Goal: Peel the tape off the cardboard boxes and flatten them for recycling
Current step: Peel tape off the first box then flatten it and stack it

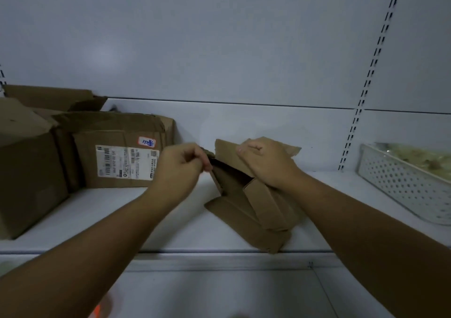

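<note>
step: peel tape | left hand (181, 165) pinches box (253, 195) edge at 9 o'clock, tape unclear | right hand (264, 162) presses box flat | pull low, slowly

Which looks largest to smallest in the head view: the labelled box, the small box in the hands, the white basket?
1. labelled box
2. small box and white basket: alike; the basket is cut off by the frame edge, so unranked.
</note>
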Demonstrator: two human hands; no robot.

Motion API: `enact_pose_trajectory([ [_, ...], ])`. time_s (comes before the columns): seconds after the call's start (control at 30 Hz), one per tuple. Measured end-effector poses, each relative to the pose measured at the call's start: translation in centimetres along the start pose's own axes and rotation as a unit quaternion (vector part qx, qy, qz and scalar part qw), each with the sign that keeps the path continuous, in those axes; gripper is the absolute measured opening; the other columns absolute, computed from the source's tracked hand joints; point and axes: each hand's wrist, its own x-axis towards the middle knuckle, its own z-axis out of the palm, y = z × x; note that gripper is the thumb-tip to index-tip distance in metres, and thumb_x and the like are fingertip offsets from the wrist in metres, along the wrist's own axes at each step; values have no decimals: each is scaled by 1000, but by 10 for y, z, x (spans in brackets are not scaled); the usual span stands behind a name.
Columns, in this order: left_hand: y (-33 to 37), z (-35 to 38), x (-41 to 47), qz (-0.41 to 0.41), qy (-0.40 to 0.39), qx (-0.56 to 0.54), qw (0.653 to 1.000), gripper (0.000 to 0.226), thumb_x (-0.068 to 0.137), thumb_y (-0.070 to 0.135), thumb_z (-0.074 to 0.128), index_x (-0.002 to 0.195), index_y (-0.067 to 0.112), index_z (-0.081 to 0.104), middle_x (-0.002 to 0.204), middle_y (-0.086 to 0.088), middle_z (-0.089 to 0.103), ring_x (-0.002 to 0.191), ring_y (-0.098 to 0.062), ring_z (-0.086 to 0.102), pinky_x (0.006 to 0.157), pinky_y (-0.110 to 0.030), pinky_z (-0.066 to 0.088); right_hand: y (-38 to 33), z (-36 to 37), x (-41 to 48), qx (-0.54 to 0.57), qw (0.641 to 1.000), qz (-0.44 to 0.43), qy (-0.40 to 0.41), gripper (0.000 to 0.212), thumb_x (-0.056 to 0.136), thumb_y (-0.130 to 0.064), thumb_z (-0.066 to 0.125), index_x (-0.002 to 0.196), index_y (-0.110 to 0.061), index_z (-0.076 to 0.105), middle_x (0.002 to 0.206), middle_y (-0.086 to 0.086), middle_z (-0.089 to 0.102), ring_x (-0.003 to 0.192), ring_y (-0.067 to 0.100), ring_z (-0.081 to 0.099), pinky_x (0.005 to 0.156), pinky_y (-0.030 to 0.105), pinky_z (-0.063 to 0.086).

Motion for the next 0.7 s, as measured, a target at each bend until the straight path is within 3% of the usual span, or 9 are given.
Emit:
enact_pose_trajectory([
  [0.07,5,0,14,-9,38,-15,999,42,79,-11,49,58,23,62,60,9,67,60,-1,61,57,-14,47,-2,2,2,28,999,21,5,34,84,-50,53,66,-22,60,66,-5,60,63,12,57,60,32,43],
  [0.17,-1,13,10,0,-6,81,997,35,81,-5,53,63,24,62,67,6,65,65,-3,60,60,-18,47,0,-9,-3,53,998,14,11,19,79,-43,65,78,-23,68,80,-2,69,73,11,63,66,32,51],
  [0.23,-7,21,-2,35,-53,130,989,34,80,-2,53,65,26,63,71,6,65,65,-3,59,60,-17,45,2,-21,-14,51,999,-16,0,9,76,-43,68,76,-34,67,76,-15,68,70,3,62,57,19,48],
  [0.3,-11,25,-7,120,-85,176,973,28,79,1,53,80,25,68,91,5,70,86,-7,62,74,-18,45,6,-32,-25,35,999,-24,-12,11,73,-50,67,68,-41,63,68,-22,63,64,-3,59,51,10,40],
  [0.4,-17,15,1,291,-218,387,847,38,79,17,45,111,24,65,119,6,63,120,-15,47,93,-28,36,14,-38,-31,-21,999,-33,-1,47,72,-66,55,73,-20,65,66,-5,62,61,5,57,48,16,40],
  [0.47,-26,2,5,280,-276,488,779,43,82,23,39,120,30,58,122,8,59,118,-15,44,91,-31,39,16,-34,-27,-40,998,-45,13,67,73,-71,45,80,-7,65,74,6,65,66,10,59,59,25,46],
  [0.53,-37,-13,5,192,-305,468,807,39,87,20,42,119,33,59,121,6,61,107,-11,53,88,-27,45,15,-22,-17,-15,999,-45,11,75,77,-73,39,86,-3,64,83,12,66,75,20,61,70,39,50],
  [0.6,-38,-21,1,108,-310,400,856,30,90,16,47,106,31,67,111,9,67,93,-2,59,82,-18,47,13,-7,-8,4,1000,-24,1,81,76,-80,30,70,-4,57,71,11,61,63,24,57,62,43,48],
  [0.7,-24,-24,8,29,-187,232,954,35,88,3,51,74,31,66,85,11,68,84,-3,62,79,-23,50,14,18,4,-44,998,34,-36,74,68,-87,20,50,-19,43,52,-4,46,52,13,44,60,34,37],
])
